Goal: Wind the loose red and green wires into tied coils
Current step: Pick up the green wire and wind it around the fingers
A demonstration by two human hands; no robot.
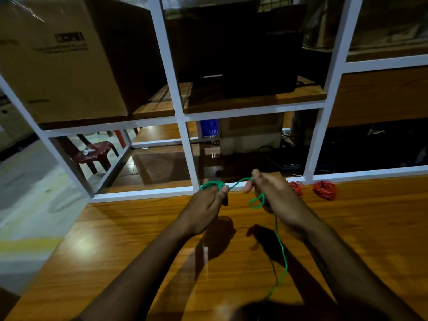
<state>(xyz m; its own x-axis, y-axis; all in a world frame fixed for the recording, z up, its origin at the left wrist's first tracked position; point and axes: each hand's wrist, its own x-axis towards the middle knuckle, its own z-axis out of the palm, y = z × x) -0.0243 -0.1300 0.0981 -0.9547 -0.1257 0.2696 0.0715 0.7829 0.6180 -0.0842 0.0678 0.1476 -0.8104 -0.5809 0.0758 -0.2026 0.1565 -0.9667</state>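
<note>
A green wire (281, 249) runs from a small green coil (212, 184) wound around the fingers of my left hand (208, 205). My left thumb presses the coil. My right hand (271, 193) pinches the wire a short way to the right, and a small loop hangs below its fingers. The rest of the green wire trails down over the wooden table (139, 251) toward me. Two red wire coils lie at the table's far edge: one (325, 189) in full view, the other (297, 187) partly hidden behind my right hand.
A white metal shelf frame (185, 117) stands right behind the table. A large cardboard box (62, 59) and a dark box (243, 54) sit on its wooden shelves. A red plastic chair (95, 154) stands on the floor at left.
</note>
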